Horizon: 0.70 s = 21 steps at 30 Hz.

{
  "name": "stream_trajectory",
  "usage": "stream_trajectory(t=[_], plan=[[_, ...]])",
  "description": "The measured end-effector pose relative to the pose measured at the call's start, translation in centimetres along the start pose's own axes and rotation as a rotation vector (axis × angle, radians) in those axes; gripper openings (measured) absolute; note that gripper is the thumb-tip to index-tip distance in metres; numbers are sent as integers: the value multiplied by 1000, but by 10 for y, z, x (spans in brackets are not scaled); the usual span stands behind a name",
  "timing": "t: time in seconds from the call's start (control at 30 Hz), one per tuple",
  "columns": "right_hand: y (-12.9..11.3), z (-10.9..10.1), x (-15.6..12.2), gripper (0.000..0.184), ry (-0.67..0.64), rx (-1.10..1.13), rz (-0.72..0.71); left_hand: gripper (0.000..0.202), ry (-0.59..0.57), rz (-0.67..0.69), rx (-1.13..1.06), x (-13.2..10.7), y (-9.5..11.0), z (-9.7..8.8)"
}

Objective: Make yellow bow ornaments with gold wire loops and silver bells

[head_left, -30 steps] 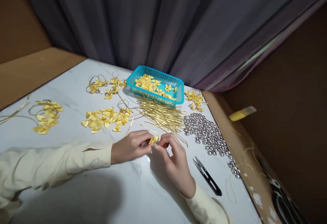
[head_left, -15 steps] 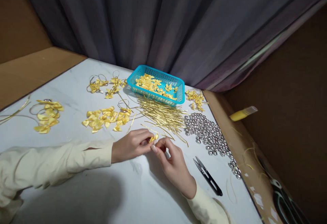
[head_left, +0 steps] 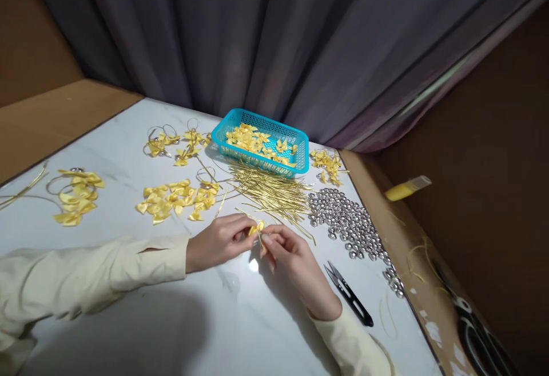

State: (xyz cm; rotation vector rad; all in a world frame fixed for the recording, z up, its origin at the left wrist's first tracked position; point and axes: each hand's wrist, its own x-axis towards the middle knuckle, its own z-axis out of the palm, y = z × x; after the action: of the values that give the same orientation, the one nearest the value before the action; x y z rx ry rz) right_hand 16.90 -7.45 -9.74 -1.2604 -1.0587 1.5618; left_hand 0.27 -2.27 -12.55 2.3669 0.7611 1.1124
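A small yellow ribbon bow [head_left: 256, 228] is pinched between the thumb and fingers of my left hand [head_left: 223, 242]. Close against its right side, my right hand [head_left: 295, 264] has its fingers together on a thin gold cord [head_left: 259, 240] that comes down from the bow. The fingertips hide part of the cord and how it passes around the bow. Just beyond the hands lies a pile of gold cords [head_left: 272, 193]. More yellow bows [head_left: 167, 199] rest on the white table [head_left: 171, 324], some strung on cord loops.
A blue basket [head_left: 302, 162] of bows stands at the back. To the right are silver beads [head_left: 343, 216], black thread snips [head_left: 349, 295] and another cluster of bows [head_left: 328, 166]. Past the table edge are a yellow tube [head_left: 405, 188] and dark-handled scissors [head_left: 476, 330].
My right hand has turned slightly and shifted right, its lower fingers now extending beneath the bow. My left hand keeps its pinch on the bow, almost in place.
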Motion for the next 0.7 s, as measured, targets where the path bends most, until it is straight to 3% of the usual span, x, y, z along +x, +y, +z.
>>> stream_trajectory(t=[0.23,0.5,0.7], plan=[[-6,-6,1,27,-66,21,146,12,-15,53,6,-1,-1,-1],[-8,-8,-3,21,-8,-109,55,11,-22,123,28,3,2,-4],[-11,-7,-3,21,-45,-13,103,12,-58,113,24,2,0,-3]])
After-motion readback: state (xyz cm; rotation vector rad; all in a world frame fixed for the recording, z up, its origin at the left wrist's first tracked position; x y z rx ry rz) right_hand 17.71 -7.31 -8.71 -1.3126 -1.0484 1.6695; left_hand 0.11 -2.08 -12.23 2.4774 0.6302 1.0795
